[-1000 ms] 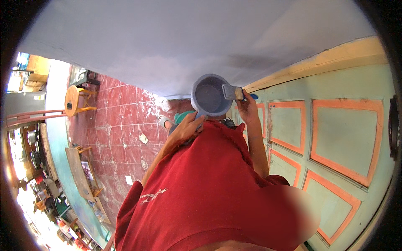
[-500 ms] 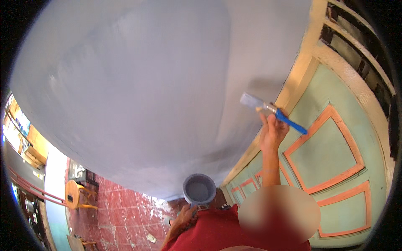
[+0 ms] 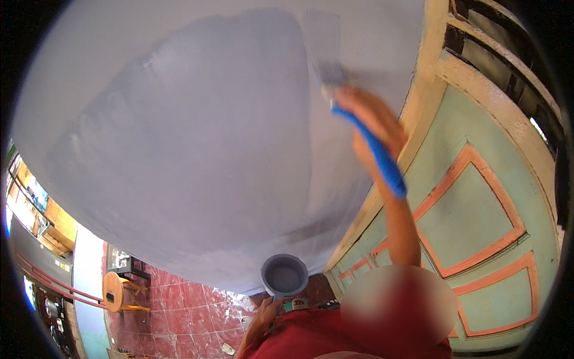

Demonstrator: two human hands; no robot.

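My right hand (image 3: pixel 376 122) is raised and closed round a paintbrush (image 3: pixel 382 157) with a blue handle. Motion smears the hand and brush. The bristles press against the wall (image 3: pixel 365 36), just below a short, wet grey stroke (image 3: pixel 323 36). Left of that stroke spreads a large darker grey painted patch (image 3: pixel 197 131). Low in front of me, my left hand (image 3: pixel 264 314) grips a grey bucket (image 3: pixel 266 270) at its near side. Grey paint appears to lie inside it. Some left fingers are hidden behind the bucket's edge and my red shirt.
Along the right runs a cream wooden frame (image 3: pixel 431 78) beside a pale green door (image 3: pixel 478 209) with orange-edged panels. Red floor tiles (image 3: pixel 179 299) with white splashes lie at lower left, where an orange stool (image 3: pixel 113 291) stands.
My right hand has swung the brush up and left, from near the door frame onto the wall. A new wet stroke shows there. My left hand still holds the bucket.
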